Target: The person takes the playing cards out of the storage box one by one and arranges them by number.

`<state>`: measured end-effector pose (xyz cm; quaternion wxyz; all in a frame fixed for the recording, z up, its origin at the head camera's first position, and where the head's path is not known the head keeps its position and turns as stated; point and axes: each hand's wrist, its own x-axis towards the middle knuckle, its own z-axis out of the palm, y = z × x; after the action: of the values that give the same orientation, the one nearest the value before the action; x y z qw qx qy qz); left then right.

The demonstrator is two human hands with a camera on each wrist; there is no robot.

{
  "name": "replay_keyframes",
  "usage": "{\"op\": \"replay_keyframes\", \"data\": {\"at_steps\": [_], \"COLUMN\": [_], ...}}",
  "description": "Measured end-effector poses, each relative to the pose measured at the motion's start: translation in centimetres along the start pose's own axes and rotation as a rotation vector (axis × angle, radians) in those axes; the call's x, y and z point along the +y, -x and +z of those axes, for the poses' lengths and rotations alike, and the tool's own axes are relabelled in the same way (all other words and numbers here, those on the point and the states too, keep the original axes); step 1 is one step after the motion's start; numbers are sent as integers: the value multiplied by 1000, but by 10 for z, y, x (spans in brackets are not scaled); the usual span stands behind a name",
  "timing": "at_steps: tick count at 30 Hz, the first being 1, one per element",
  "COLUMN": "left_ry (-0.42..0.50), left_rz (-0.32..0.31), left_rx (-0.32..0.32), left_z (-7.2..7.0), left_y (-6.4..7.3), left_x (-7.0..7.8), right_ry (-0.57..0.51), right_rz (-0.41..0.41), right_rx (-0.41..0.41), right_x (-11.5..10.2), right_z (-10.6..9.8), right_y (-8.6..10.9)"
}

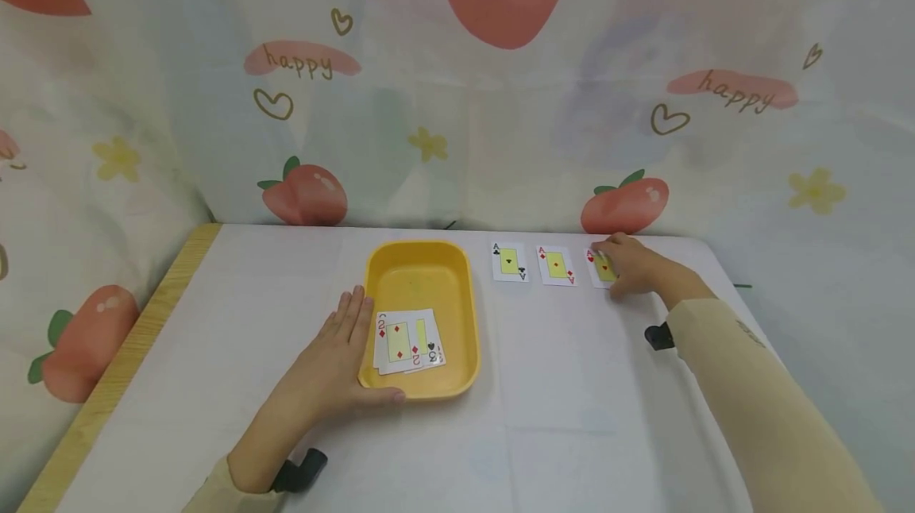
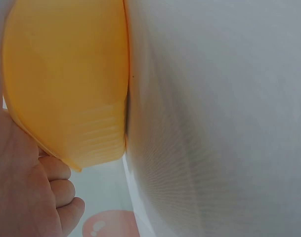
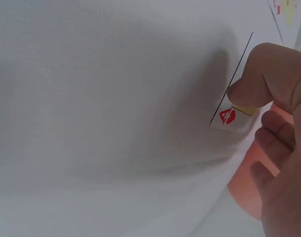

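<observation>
A yellow plastic tray [image 1: 474, 338] stands on the white-covered table with several playing cards [image 1: 397, 342] in it, a two of diamonds on top. My left hand [image 1: 336, 366] rests along the tray's left rim, fingers straight, thumb at the near left corner. In a row right of the tray lie an ace of clubs [image 1: 508, 262], an ace of diamonds [image 1: 556, 265] and an ace of hearts [image 1: 602, 268]. My right hand [image 1: 635, 265] holds the ace of hearts between thumb and fingers and covers part of it. The right wrist view shows the thumb on that card [image 3: 228, 116].
A patterned cloth [image 1: 400, 92] hangs just behind the table's back edge. Wooden trim [image 1: 136, 330] runs down the left side of the table. Dark wrist-worn devices [image 1: 300, 472] sit by both sleeves. The white cover [image 1: 572, 402] extends in front of the cards.
</observation>
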<state>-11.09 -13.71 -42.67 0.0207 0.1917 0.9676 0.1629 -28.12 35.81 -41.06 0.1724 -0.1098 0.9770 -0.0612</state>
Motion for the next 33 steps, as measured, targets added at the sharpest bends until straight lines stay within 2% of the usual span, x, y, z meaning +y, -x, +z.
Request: {"op": "replay_keyframes", "data": {"at_steps": [4,13,19,26,33], "left_ry": [1,-14,-14,-6,-2], "left_rz": [-12,-9,1,3,2], "left_rx": [-14,-3,6,12,-2], "left_z": [0,2,1,1,2], "left_y": [1,1,1,1,1], "left_x": [0,-1,0,0,-1], "right_ry": [6,-20,-39,-35,-76], "right_rz": [-69,-164,-191,-284,-361], "right_rx": [31,57,54,66,63], "right_x": [-9,-56,-84,-114,-138], "right_z": [-4,-18,-18,-21,-16], "right_y": [4,20,25,30,33]}}
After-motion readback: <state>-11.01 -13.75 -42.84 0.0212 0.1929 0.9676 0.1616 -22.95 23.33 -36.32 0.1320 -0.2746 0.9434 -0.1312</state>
